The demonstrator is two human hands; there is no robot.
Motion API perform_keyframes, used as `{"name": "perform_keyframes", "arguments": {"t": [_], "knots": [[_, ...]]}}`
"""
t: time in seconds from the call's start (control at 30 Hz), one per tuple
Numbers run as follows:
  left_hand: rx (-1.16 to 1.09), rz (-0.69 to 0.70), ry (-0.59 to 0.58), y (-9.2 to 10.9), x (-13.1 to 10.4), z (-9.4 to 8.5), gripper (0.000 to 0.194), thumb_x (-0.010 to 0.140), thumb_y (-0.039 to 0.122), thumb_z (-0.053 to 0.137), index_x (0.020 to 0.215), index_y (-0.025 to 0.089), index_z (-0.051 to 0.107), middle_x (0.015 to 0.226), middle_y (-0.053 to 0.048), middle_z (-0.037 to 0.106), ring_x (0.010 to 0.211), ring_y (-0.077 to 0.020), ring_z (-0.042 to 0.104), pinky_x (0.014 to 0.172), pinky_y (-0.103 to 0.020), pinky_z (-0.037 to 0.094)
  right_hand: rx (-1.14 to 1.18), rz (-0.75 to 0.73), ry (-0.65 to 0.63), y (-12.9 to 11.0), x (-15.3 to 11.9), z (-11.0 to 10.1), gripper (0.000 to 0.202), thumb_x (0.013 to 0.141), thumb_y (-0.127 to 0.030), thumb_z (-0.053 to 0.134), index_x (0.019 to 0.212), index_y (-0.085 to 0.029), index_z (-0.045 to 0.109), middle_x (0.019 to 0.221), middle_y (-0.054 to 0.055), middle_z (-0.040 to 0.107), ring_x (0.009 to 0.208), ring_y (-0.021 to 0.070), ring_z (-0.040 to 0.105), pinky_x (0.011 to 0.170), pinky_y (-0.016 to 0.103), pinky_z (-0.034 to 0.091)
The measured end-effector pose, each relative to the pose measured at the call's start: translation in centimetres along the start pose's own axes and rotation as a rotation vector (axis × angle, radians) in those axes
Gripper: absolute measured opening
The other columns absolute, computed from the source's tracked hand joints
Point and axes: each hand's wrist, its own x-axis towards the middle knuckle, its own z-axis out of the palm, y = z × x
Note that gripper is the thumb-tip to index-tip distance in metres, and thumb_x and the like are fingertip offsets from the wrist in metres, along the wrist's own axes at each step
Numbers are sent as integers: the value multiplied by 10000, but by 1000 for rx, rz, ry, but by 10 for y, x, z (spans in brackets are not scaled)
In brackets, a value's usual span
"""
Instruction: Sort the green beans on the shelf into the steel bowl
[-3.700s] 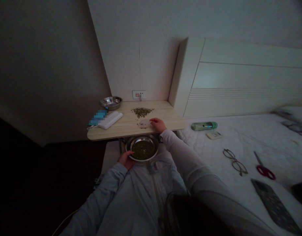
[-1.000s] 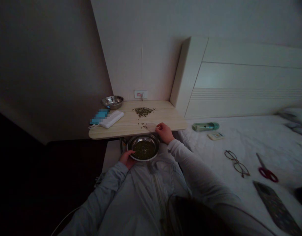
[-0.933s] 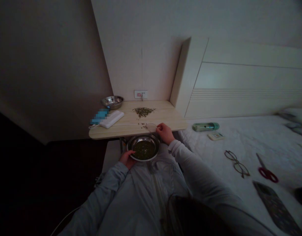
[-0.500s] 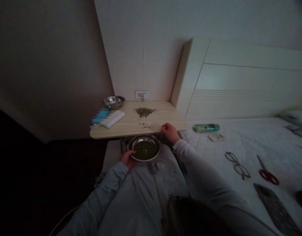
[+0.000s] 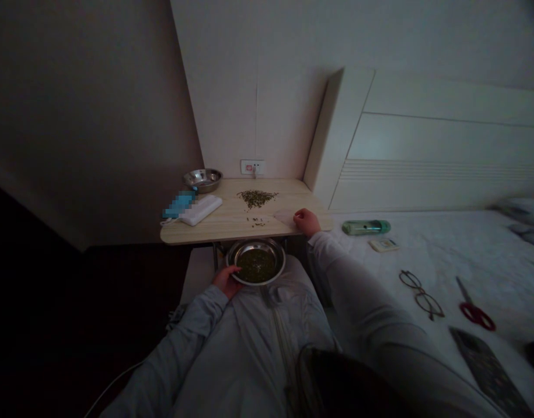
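My left hand (image 5: pixel 227 282) grips the near left rim of a metal bowl (image 5: pixel 279 251), which sits on my lap under the table's front edge. Inside the bowl lies a layer of small dark-green grains (image 5: pixel 256 266), perhaps mung beans. My right hand (image 5: pixel 307 222) is closed at the table's right front, pinching a thin, see-through flat piece (image 5: pixel 284 217) whose exact kind I cannot make out. A pile of similar grains (image 5: pixel 256 198) lies on the wooden tabletop (image 5: pixel 206 231), and several loose ones (image 5: pixel 256 222) are scattered nearer its front edge.
Another metal bowl (image 5: pixel 204 181) stands at the table's back left, behind a white box-like device (image 5: pixel 201 210) and a blurred blue item (image 5: pixel 180 204). On the bed are a green bottle (image 5: pixel 366 227), glasses (image 5: pixel 421 293) and red-handled scissors (image 5: pixel 476 313).
My right hand has moved a little right and back across the table with the see-through piece, away from the loose grains. My left hand and the bowl stay put.
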Motion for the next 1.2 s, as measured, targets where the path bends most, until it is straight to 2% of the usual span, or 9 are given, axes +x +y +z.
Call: {"name": "perform_keyframes", "arguments": {"t": [0.3, 0.47, 0.77, 1.2], "knots": [[-12, -11, 10, -1, 3, -1, 150, 616, 14, 455, 656, 86, 580, 558, -82, 647, 592, -189, 620, 568, -311, 518, 114, 57, 10, 10, 12, 1, 182, 700, -182, 449, 843, -135, 551, 695, 31, 611, 538, 85, 549, 538, 208, 430], [-17, 1, 22, -3, 6, -5, 163, 592, 14, 479, 692, 93, 580, 525, -62, 631, 603, -203, 621, 558, -323, 517, 109, 66, 35, 12, 14, 1, 173, 694, -166, 449, 827, -138, 556, 697, 36, 613, 524, 87, 543, 547, 218, 432], [3, 1, 25, -1, 3, -2, 157, 624, 13, 455, 653, 104, 580, 550, -62, 648, 573, -178, 618, 563, -305, 520, 65, 12, -14, 8, 15, 5, 159, 672, -157, 468, 793, -144, 570, 682, 31, 605, 565, 103, 535, 619, 248, 419], [7, -5, 16, 0, 0, 1, 161, 627, 15, 445, 660, 89, 585, 540, -69, 642, 561, -177, 613, 552, -299, 513, 164, -100, -129, 3, 4, -3, 112, 656, -164, 477, 741, -160, 551, 603, -17, 555, 551, 90, 499, 592, 232, 405]]}}
